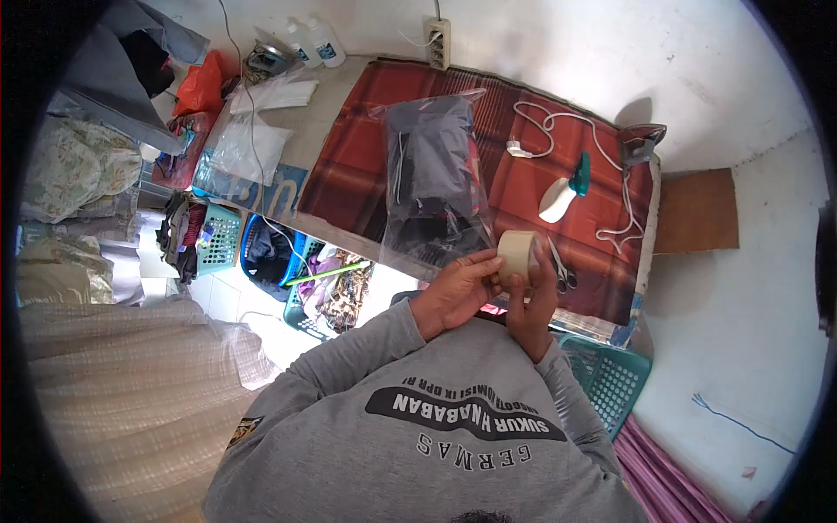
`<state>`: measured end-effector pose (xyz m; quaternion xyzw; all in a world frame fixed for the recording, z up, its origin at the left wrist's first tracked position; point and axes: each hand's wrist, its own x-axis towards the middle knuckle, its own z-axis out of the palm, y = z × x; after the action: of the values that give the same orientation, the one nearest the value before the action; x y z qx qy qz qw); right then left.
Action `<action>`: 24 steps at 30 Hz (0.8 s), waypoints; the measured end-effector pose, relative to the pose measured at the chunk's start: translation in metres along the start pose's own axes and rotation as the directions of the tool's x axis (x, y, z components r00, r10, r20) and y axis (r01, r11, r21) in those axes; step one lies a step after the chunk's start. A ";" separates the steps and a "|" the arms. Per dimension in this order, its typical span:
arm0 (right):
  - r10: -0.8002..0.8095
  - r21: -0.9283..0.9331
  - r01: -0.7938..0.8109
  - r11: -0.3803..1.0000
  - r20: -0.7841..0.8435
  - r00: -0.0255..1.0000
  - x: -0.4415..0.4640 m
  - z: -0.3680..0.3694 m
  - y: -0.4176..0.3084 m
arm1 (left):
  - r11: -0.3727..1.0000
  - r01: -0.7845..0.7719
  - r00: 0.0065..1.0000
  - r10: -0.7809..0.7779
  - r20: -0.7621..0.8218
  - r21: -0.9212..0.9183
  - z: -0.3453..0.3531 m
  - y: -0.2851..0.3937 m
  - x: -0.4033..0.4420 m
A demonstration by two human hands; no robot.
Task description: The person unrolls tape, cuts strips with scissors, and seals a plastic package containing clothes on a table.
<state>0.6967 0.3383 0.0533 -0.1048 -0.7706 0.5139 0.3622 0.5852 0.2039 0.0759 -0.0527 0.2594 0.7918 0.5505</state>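
Observation:
A roll of clear packing tape (518,253) is held up between both hands near the table's front edge. My left hand (466,283) grips its left side with thumb and fingers. On the other side, my right hand (534,307) has its fingers closed against the roll and its thumb at the lower edge. Just beyond the hands lies a clear plastic bag with folded dark clothing (432,166) inside. Scissors (562,266) rest on the cloth right beside my right hand, partly hidden by it.
On the red plaid cloth (349,157) lie a white and green spray bottle (562,196) and a white cord. An iron (641,144) stands at the far right. A power strip (438,45) hangs on the wall. Baskets of clothes (220,240) and a green basket (619,375) flank the table.

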 end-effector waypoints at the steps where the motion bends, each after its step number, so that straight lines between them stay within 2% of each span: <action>1: 0.107 0.096 -0.107 0.990 0.011 0.994 0.002 0.000 -0.005 | 1.000 -0.003 1.000 0.003 0.000 0.000 -0.004 -0.001 0.001; 2: 0.106 0.097 -0.107 0.990 0.012 0.994 0.007 -0.001 -0.014 | 0.996 -0.056 0.997 0.059 -0.054 0.065 -0.003 0.001 0.001; 3: 0.252 0.194 -0.264 0.945 0.089 0.964 0.013 -0.001 -0.025 | 0.986 -0.102 0.988 0.117 -0.103 0.132 -0.001 0.002 0.000; 4: 0.323 0.234 -0.346 0.909 0.129 0.938 0.015 -0.001 -0.028 | 0.987 -0.096 0.989 0.110 -0.103 0.131 0.002 0.002 0.000; 5: 0.393 0.268 -0.425 0.864 0.168 0.904 0.017 0.000 -0.030 | 0.957 -0.142 0.971 0.184 -0.150 0.252 0.006 0.001 -0.001; 6: 0.394 0.255 -0.438 0.862 0.207 0.896 0.018 -0.001 -0.029 | 0.912 -0.176 0.949 0.258 -0.183 0.371 0.011 -0.001 0.000; 7: 0.394 0.240 -0.449 0.861 0.242 0.886 0.020 -0.002 -0.027 | 0.916 -0.165 0.954 0.243 -0.177 0.367 0.016 -0.001 -0.001; 9: 0.423 0.270 -0.479 0.835 0.243 0.873 0.022 -0.003 -0.032 | 0.650 -0.245 0.911 0.409 -0.058 0.720 0.019 0.005 -0.006; 10: 0.436 0.379 -0.511 0.771 0.270 0.858 0.024 -0.003 -0.032 | 0.511 -0.228 0.911 0.413 -0.005 0.829 0.012 0.010 -0.005; 11: 0.443 0.484 -0.535 0.693 0.299 0.845 0.024 -0.004 -0.032 | 0.515 -0.225 0.917 0.400 0.001 0.827 0.016 0.016 -0.008; 12: 0.474 0.476 -0.569 0.671 0.316 0.822 0.025 -0.007 -0.036 | 0.230 -0.305 0.867 0.469 0.169 0.924 0.027 0.023 -0.014; 13: 0.479 0.473 -0.570 0.672 0.310 0.821 0.028 -0.009 -0.041 | -0.079 -0.356 0.802 0.485 0.348 0.931 0.033 0.031 -0.018; 14: 0.484 0.506 -0.576 0.642 0.315 0.816 0.032 -0.009 -0.046 | -0.222 -0.408 0.801 0.379 0.464 0.886 0.034 0.041 -0.018; 18: 0.530 0.567 -0.630 0.530 0.359 0.769 0.038 -0.009 -0.053 | -0.276 -0.427 0.788 0.353 0.504 0.861 0.029 0.040 -0.013; 20: 0.548 0.546 -0.654 0.523 0.372 0.749 0.035 -0.008 -0.045 | -0.033 -0.457 0.821 0.369 0.436 0.889 0.018 0.036 -0.008; 21: 0.564 0.525 -0.678 0.515 0.388 0.729 0.034 -0.008 -0.042 | -0.030 -0.458 0.822 0.365 0.436 0.888 0.018 0.035 -0.008; 22: 0.568 0.524 -0.677 0.516 0.383 0.729 0.034 -0.009 -0.041 | -0.134 -0.482 0.786 0.370 0.495 0.866 0.019 0.034 -0.008; 23: 0.606 0.505 -0.722 0.473 0.408 0.683 0.036 -0.008 -0.044 | -0.237 -0.499 0.749 0.367 0.552 0.834 0.021 0.032 -0.008; 24: 0.641 0.484 -0.763 0.428 0.432 0.634 0.038 -0.006 -0.045 | -0.234 -0.502 0.750 0.362 0.553 0.833 0.020 0.030 -0.008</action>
<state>0.6836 0.3426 0.1108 -0.2424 -0.4654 0.8495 0.0541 0.5650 0.1987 0.1067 0.4846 0.7079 0.5015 0.1125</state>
